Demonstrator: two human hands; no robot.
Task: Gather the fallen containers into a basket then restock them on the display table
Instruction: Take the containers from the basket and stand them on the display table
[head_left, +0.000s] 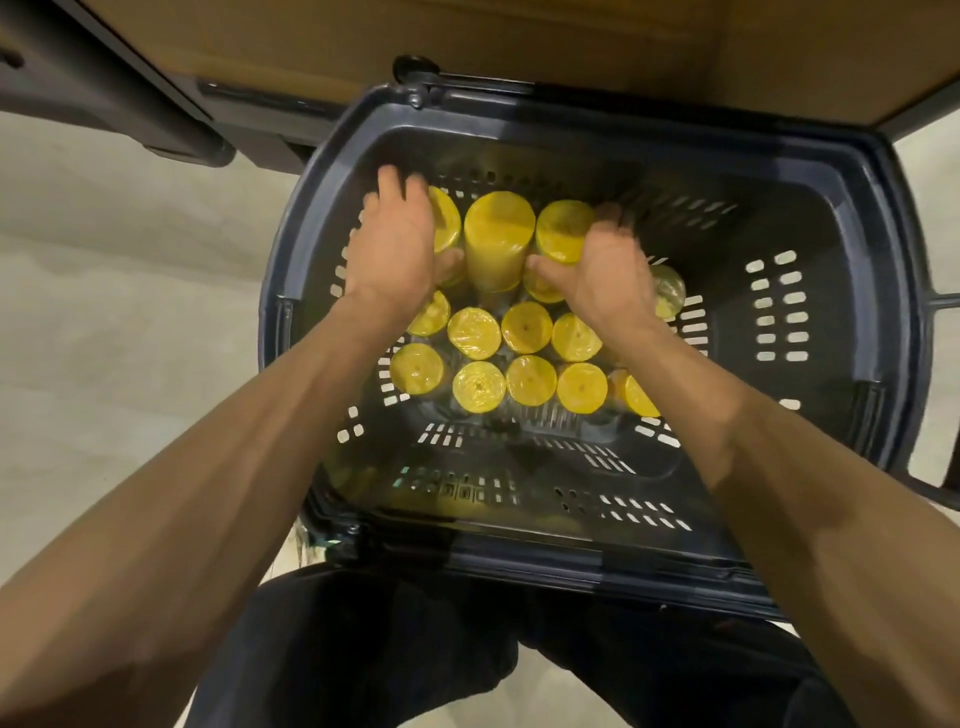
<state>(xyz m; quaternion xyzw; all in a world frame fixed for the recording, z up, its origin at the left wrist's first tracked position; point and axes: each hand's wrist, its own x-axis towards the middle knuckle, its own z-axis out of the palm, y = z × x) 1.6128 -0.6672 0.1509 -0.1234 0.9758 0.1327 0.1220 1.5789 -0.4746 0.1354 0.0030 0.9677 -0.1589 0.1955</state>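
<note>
1. A dark blue basket (810, 171) with slotted walls sits on the pale floor (104, 270), just in front of the person's knees in dark trousers (415, 654).
2. The left hand (395, 244) and the right hand (608, 260) reach into the far half of the basket. They are apart from each other, with a row of three containers (498, 234) squeezed between them.
3. The left hand clamps the left container of that row, thumb tucked underneath and fingers bent over its far side (the fingertips are blurred).
4. The right hand grips the right container of the row the same way, its thumb pointing toward the middle one.
5. The three have yellow lids, touch side by side and sit higher than the rest. The middle one is tilted so that its yellow side shows.
6. Nearer, the other containers (524, 327) stand upright on the basket's bottom in two close-packed rows, lids up.
7. At the near right a leaning container (636, 397) tips sideways, and a half-hidden container (670, 291) shows just behind the right hand.
8. A brown surface (467, 36) with a dark edge runs along the far side, beyond the basket's far rim.
</note>
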